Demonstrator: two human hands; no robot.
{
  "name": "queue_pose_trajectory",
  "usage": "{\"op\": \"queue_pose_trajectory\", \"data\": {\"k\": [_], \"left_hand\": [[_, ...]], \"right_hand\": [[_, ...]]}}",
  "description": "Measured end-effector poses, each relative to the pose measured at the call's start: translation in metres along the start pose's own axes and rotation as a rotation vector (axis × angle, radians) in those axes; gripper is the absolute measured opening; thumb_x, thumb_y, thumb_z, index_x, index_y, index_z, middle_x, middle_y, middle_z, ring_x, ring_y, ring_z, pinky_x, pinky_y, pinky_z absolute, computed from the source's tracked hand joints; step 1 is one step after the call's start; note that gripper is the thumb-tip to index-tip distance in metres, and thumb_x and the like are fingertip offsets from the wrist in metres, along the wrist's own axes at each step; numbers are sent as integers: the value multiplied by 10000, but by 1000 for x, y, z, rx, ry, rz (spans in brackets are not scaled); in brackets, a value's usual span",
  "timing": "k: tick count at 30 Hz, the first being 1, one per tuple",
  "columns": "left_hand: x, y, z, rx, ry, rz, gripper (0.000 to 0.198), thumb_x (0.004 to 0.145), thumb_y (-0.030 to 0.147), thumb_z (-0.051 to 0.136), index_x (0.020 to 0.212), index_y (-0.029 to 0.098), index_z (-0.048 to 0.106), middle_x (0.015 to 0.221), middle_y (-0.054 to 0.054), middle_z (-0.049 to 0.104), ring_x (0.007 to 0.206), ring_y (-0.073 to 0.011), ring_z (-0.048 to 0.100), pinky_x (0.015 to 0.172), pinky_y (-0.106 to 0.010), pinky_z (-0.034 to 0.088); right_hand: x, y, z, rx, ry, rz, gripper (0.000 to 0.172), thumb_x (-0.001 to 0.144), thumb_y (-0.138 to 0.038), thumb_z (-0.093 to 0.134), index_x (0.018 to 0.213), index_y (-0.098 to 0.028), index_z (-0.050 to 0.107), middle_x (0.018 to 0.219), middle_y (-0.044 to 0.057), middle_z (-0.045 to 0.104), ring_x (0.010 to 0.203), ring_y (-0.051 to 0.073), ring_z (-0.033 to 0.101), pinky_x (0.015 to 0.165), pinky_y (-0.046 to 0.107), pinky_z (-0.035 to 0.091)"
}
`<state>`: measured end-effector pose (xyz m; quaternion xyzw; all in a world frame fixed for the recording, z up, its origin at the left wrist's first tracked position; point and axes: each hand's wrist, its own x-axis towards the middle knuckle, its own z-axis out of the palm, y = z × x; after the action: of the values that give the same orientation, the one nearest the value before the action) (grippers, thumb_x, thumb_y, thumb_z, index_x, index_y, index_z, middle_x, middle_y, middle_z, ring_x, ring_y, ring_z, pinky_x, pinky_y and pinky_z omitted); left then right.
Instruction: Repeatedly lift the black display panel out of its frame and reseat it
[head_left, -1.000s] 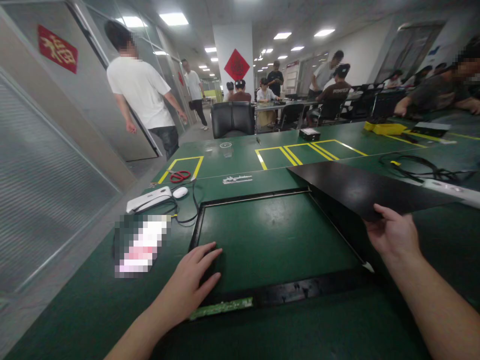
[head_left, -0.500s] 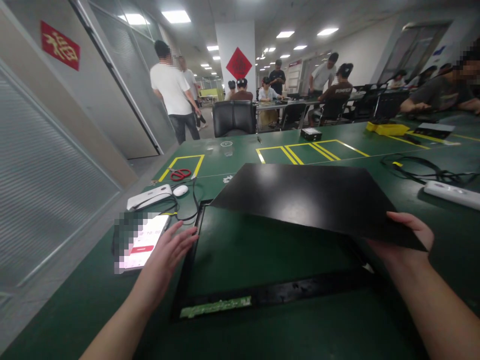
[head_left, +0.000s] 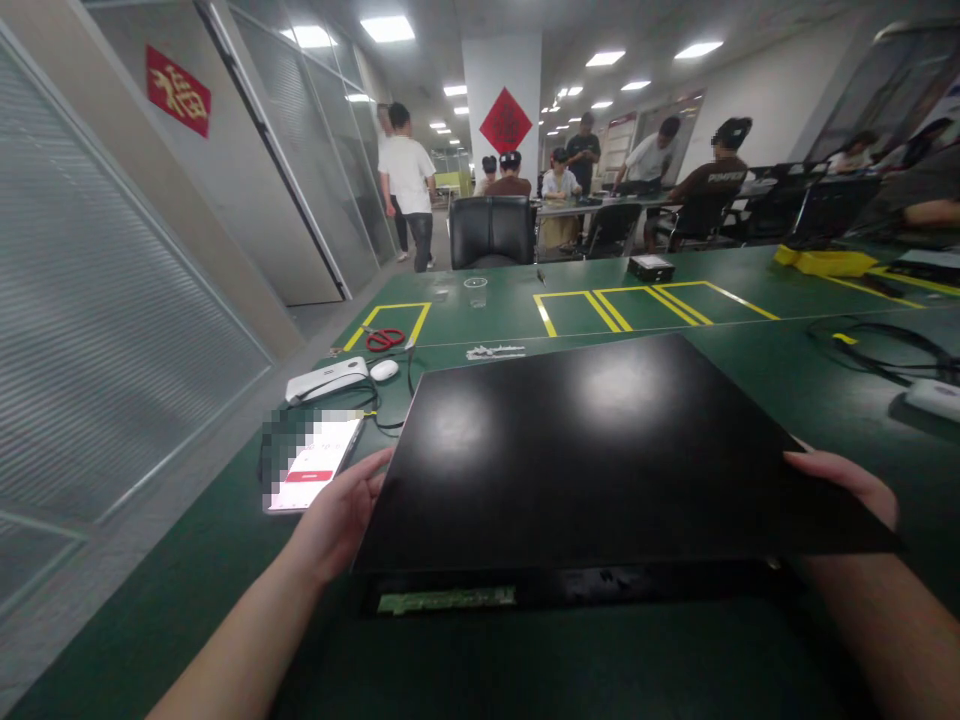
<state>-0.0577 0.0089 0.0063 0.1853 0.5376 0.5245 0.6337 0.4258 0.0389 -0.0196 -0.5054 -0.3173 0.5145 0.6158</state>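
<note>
A large black panel [head_left: 585, 450] lies almost flat over a black frame [head_left: 570, 588] on the green table, and only the frame's near bar with a green circuit strip [head_left: 447, 600] still shows. My left hand [head_left: 341, 515] grips the panel's left edge, thumb on top. At the panel's right edge my right hand [head_left: 847, 480] holds on, its fingers mostly hidden beneath the panel.
A phone [head_left: 315, 465] with a lit screen lies left of the panel; behind it sit a white device [head_left: 326, 380], a white mouse [head_left: 384, 370], red scissors [head_left: 384, 340] and black cables [head_left: 877, 345]. Yellow tape boxes [head_left: 600, 305] mark the table. Several people sit and walk at the back.
The black panel has swung from the right side down over the frame. My left hand left the frame's inner corner and took the panel's left edge. The view shifted left.
</note>
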Motion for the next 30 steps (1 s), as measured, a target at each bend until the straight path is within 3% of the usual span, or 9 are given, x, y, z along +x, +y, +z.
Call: {"op": "queue_pose_trajectory", "data": {"k": [4, 9, 14, 21, 25, 30], "left_hand": [[5, -5, -5, 97, 81, 85, 297, 768, 297, 860, 1035, 194, 782, 814, -40, 833, 726, -276, 820, 637, -318, 629], [10, -6, -16, 223, 159, 260, 293, 696, 225, 904, 958, 191, 778, 745, -19, 815, 716, -251, 816, 617, -262, 596], [5, 0, -18, 200, 172, 284, 352, 677, 187, 915, 1002, 183, 781, 764, -29, 828, 718, -245, 822, 644, -261, 625], [-9, 3, -12, 173, 153, 379, 510, 607, 240, 988, 1071, 196, 781, 877, -48, 862, 890, -325, 846, 714, -336, 679], [-6, 2, -15, 175, 171, 362, 519, 604, 247, 980, 1079, 187, 781, 900, -65, 862, 902, -334, 846, 728, -345, 682], [0, 2, -19, 171, 175, 359, 500, 571, 261, 989, 1014, 190, 769, 867, -51, 854, 833, -306, 840, 710, -323, 670]], "right_hand": [[-5, -7, 20, 8, -26, 201, 617, 747, -390, 762, 1358, -308, 790, 1361, 67, 788, 1222, 391, 754, 1071, 525, 641], [-3, -9, 28, -34, -82, 291, 760, 709, -349, 787, 1465, -301, 722, 1357, 62, 789, 1217, 374, 757, 1064, 458, 633], [7, -4, 22, -174, -210, 291, 649, 683, -328, 850, 1328, -285, 793, 1235, 81, 833, 1055, 344, 814, 924, 410, 674], [20, 9, 24, -333, -117, 206, 340, 588, -296, 890, 920, -263, 823, 1006, 73, 851, 892, 266, 807, 745, 341, 666], [26, 8, 22, -376, -4, 136, 355, 628, -283, 857, 975, -224, 810, 847, 75, 812, 673, 178, 717, 566, 264, 583], [29, 3, 21, -390, 89, 126, 393, 698, -256, 785, 1087, -214, 746, 813, 86, 807, 628, 187, 709, 540, 281, 564]]}}
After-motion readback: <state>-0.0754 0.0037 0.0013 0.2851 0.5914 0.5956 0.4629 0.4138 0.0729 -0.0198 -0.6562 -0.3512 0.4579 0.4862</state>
